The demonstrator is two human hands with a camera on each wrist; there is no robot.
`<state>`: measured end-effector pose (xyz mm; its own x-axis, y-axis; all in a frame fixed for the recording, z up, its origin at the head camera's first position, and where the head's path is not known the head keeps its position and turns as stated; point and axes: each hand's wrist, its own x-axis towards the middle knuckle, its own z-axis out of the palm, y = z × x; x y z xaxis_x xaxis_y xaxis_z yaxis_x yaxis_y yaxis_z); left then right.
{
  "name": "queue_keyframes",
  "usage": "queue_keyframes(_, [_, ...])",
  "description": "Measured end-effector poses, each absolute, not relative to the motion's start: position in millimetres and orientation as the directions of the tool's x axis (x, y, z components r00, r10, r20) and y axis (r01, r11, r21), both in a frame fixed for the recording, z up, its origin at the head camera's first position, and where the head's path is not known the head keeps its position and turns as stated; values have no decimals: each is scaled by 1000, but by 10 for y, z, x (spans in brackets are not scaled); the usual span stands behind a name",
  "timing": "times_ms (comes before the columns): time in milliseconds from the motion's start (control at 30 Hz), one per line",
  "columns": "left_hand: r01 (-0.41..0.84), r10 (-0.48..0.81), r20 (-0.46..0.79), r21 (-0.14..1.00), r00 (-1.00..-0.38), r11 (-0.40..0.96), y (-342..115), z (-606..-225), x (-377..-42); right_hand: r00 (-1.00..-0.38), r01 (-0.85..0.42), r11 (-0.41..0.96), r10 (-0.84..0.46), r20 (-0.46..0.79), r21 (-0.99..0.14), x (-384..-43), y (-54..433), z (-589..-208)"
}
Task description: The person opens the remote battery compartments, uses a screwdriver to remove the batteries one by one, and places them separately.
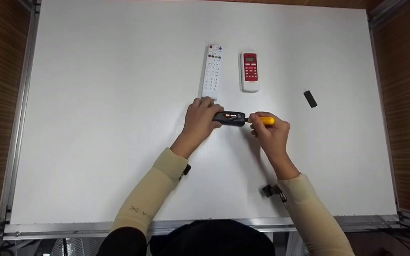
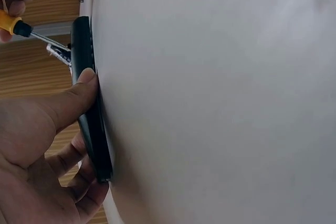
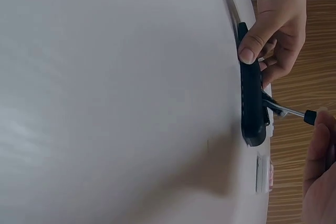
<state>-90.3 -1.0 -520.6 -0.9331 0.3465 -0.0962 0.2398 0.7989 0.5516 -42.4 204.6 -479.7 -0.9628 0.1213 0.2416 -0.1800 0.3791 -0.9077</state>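
Wood-grain walls [image 1: 406, 106] are set on either side of a white tabletop [image 1: 119, 89], on which a black remote [image 1: 225, 122] is held with its battery compartment [image 1: 233, 116] uncovered. Its left end is gripped by the left hand [image 1: 200, 115], thumb on one side and fingers on the other. Just right of the black remote, a yellow-handled screwdriver [image 1: 268, 121] is pinched in the curled fingers of the right hand [image 1: 273, 132], its tip brought to the compartment, where what looks like a battery [image 2: 59, 54] is tilted outward. Beyond the black remote, a white remote [image 1: 212, 73] is laid near the left fingers; whether it is touched cannot be told. Beyond and slightly right of the black remote, a red-and-white remote [image 1: 250, 72] is placed; a small black cover [image 1: 310, 99] is seen well to its right.
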Motion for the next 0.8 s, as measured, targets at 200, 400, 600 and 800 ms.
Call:
queue_keyframes(200, [236, 346, -99, 558, -933, 795, -13, -5209, -906, -965, -170, 301, 142, 220, -938, -471, 2025, -4816])
queue_keyframes(400, [236, 346, -94, 565, -933, 791, -12, -5217, -907, -971, -149, 310, 132, 197, -939, -485, 1974, -4819])
queue_keyframes(600, [236, 347, -96, 564, -933, 791, -10, -5219, -905, -973, -152, 289, 122, 194, -945, -436, 1990, -4814])
queue_keyframes(800, [234, 341, -89, 567, -936, 790, -27, -5228, -905, -970, -189, 247, 101, 220, -950, -383, 2013, -4813])
